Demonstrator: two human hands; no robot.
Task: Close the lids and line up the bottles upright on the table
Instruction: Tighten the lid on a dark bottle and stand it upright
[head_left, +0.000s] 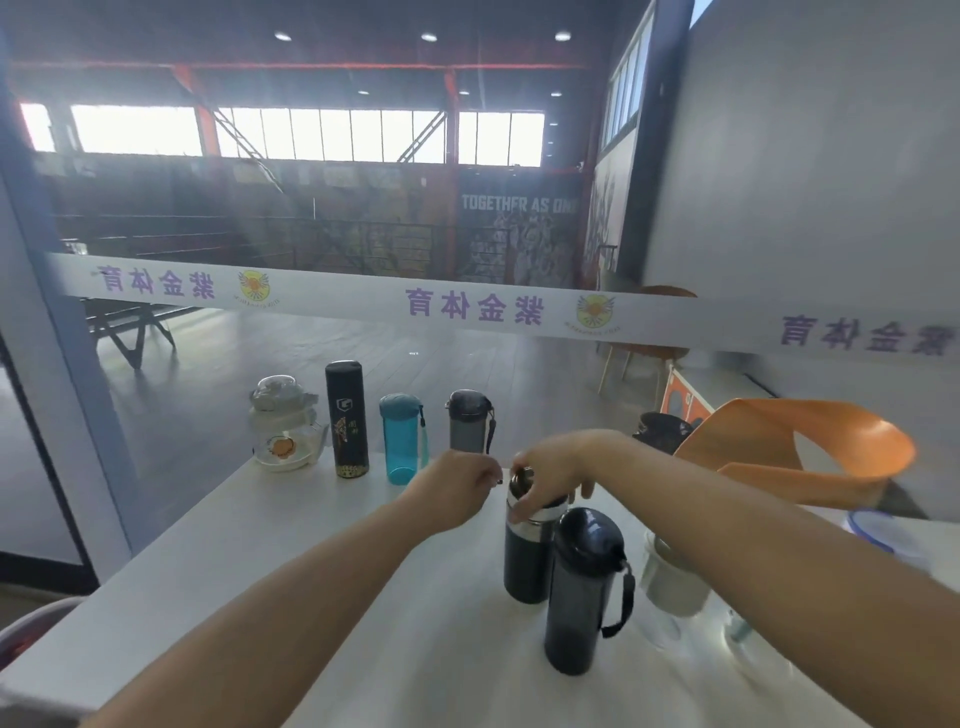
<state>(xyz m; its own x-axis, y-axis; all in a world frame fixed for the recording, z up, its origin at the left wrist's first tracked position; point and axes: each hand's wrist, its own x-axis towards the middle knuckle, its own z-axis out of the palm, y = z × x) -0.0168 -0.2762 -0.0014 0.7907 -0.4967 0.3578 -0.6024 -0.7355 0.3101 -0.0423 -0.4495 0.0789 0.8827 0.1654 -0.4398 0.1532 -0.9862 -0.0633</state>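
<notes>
White table (291, 519), dark steel-collared flask (524, 566) upright

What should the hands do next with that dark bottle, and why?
Probably twist its lid tight: the right hand grips the top of the silver-banded bottle, the left hand hovers beside it, and a row of four bottles already stands upright behind.
</notes>
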